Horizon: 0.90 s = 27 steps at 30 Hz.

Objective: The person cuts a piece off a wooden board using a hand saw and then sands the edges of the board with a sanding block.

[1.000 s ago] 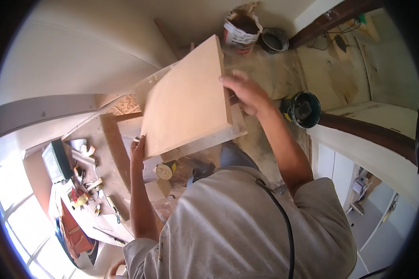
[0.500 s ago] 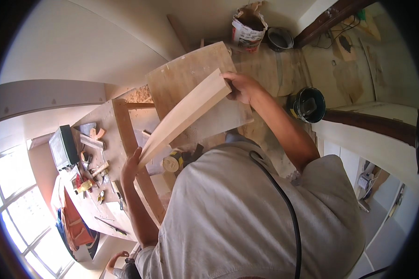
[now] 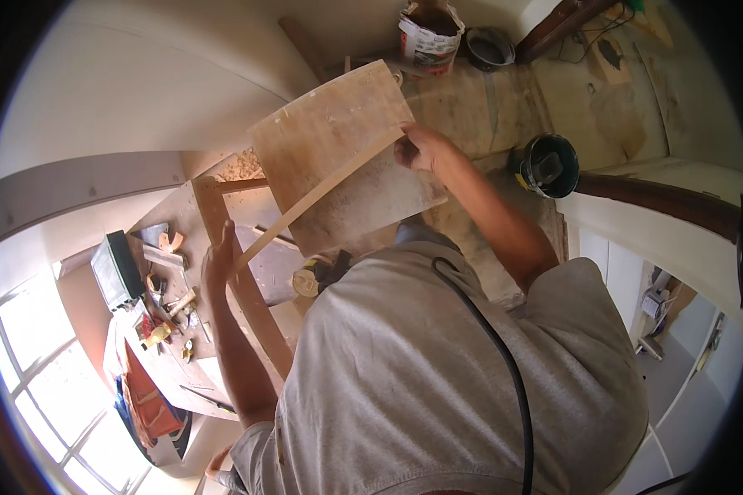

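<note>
A pale wooden strip (image 3: 314, 195) slants between my hands, its narrow edge turned up. My right hand (image 3: 418, 150) is closed around its far right end, with the fingers curled underneath. My left hand (image 3: 220, 257) holds the near left end against the palm, fingertips pointing up past it. Below the strip lies a broad plywood board (image 3: 330, 107) with a worn, stained surface. A round yellow-and-black object (image 3: 307, 282), perhaps a power tool, is close to my body under the near end.
On the left, a workbench (image 3: 260, 330) carries hand tools and a dark green case (image 3: 117, 268). A torn sack (image 3: 431, 41) and a black bucket (image 3: 490, 49) stand at the back. Another dark bucket (image 3: 548, 167) is right of my forearm. A person's arm (image 3: 216, 469) shows at the lower left.
The strip has rolled in my hands, so its wide face no longer shows and only a narrow edge faces up. Both hands still hold its ends.
</note>
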Each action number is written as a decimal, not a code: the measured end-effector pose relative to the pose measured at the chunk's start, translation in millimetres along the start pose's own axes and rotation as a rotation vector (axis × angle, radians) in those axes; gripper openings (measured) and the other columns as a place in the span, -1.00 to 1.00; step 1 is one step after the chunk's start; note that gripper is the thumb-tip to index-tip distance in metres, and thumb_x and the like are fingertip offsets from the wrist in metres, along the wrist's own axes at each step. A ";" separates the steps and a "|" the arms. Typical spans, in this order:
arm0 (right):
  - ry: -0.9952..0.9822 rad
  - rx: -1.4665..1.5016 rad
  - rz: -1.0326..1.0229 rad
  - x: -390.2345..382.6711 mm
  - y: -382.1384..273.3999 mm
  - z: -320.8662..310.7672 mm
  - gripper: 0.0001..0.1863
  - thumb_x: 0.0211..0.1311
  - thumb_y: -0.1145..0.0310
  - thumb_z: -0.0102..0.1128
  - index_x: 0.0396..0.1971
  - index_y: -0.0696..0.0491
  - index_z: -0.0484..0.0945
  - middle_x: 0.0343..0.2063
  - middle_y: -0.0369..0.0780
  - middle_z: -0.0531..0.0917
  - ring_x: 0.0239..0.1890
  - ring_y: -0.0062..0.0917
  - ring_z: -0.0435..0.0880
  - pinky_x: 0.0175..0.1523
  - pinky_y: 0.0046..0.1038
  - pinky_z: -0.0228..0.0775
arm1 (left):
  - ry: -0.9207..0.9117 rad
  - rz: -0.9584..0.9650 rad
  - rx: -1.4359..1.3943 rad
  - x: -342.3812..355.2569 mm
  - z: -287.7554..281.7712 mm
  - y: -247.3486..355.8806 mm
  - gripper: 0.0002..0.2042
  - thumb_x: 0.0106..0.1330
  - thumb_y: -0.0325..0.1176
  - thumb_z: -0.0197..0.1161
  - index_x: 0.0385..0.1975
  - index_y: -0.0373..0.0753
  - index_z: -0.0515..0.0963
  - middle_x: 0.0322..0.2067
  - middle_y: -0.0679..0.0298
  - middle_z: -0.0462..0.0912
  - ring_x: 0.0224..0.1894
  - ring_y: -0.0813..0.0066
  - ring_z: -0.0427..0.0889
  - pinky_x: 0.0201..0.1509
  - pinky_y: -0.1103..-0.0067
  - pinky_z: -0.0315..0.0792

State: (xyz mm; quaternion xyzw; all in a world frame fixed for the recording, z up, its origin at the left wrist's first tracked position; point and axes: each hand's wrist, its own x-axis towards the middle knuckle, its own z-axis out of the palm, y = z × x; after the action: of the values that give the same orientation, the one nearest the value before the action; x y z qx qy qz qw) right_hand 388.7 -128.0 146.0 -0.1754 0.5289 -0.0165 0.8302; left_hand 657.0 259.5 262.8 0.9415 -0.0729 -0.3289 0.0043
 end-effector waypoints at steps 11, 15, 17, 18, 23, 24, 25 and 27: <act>-0.078 0.079 0.051 48.6 45.3 -56.1 -0.86 0.52 0.33 0.06 -0.30 0.01 0.48 -0.54 -0.29 0.55 -0.57 -0.47 0.57 -0.43 -0.24 0.60 | 0.395 0.803 0.124 -87.9 49.0 108.9 -0.58 0.22 -0.16 0.50 0.00 -0.22 0.63 -0.09 0.07 0.71 0.00 -0.03 0.66 0.12 0.15 0.48; 0.125 0.053 0.015 64.3 59.0 -83.5 -0.77 0.52 0.19 0.10 -0.25 0.04 0.51 -0.46 -0.22 0.61 -0.50 -0.42 0.61 -0.36 -0.24 0.62 | 0.468 0.734 0.087 -72.1 43.8 119.0 -0.71 0.30 -0.19 0.41 -0.13 -0.24 0.60 -0.26 0.05 0.69 -0.13 -0.05 0.66 -0.02 0.14 0.47; 0.119 0.135 0.032 71.4 55.3 -88.2 -0.72 0.54 0.11 0.10 -0.20 0.05 0.54 -0.39 -0.20 0.64 -0.46 -0.41 0.63 -0.31 -0.23 0.64 | 0.470 0.719 0.118 -64.6 39.5 119.4 -0.70 0.34 -0.13 0.37 -0.16 -0.25 0.59 -0.25 0.05 0.71 -0.13 -0.05 0.66 -0.04 0.14 0.46; 0.096 0.155 0.045 75.3 50.7 -88.2 -0.69 0.55 0.09 0.08 -0.16 0.05 0.53 -0.35 -0.16 0.66 -0.44 -0.39 0.64 -0.30 -0.21 0.64 | 0.471 0.717 0.113 -63.2 38.7 119.5 -0.70 0.34 -0.13 0.37 -0.16 -0.25 0.59 -0.25 0.05 0.71 -0.13 -0.05 0.66 -0.04 0.14 0.46; -0.007 0.115 0.037 89.6 18.5 -74.3 -0.55 0.51 -0.08 0.10 -0.05 0.05 0.45 -0.31 -0.03 0.65 -0.45 -0.30 0.66 -0.28 -0.16 0.64 | 0.508 0.735 0.102 -67.7 41.3 124.1 -0.71 0.32 -0.16 0.38 -0.13 -0.23 0.62 -0.23 0.06 0.73 -0.12 -0.05 0.67 0.00 0.15 0.47; -0.062 0.106 0.075 89.4 14.4 -71.0 -0.48 0.49 -0.14 0.10 0.02 0.05 0.43 -0.27 0.00 0.65 -0.39 -0.27 0.68 -0.25 -0.17 0.65 | 0.532 0.736 0.073 -69.4 43.0 123.6 -0.71 0.32 -0.16 0.38 -0.13 -0.23 0.62 -0.23 0.06 0.73 -0.12 -0.05 0.67 0.00 0.15 0.47; -0.145 0.075 0.090 89.3 10.5 -66.3 -0.41 0.47 -0.21 0.11 0.09 0.05 0.41 -0.22 0.03 0.64 -0.32 -0.24 0.70 -0.22 -0.17 0.66 | 0.505 0.743 0.057 -71.3 45.8 122.2 -0.72 0.33 -0.16 0.38 -0.12 -0.21 0.64 -0.22 0.06 0.74 -0.11 -0.05 0.68 0.01 0.17 0.48; -0.080 0.063 0.114 81.9 9.7 -59.3 -0.45 0.43 -0.13 0.26 0.22 -0.10 0.48 -0.04 -0.11 0.64 -0.20 -0.25 0.70 -0.14 -0.22 0.69 | 0.459 0.704 -0.016 -78.9 51.4 112.3 -0.75 0.34 -0.17 0.36 -0.11 -0.16 0.67 -0.20 0.06 0.76 -0.10 -0.03 0.70 0.03 0.18 0.49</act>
State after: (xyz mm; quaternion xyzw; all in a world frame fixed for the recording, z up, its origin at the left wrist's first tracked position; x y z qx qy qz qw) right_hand 370.8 -152.6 49.1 -0.1193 0.5038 0.0212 0.8553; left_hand 549.1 161.6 277.6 0.9079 -0.3848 -0.0898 0.1401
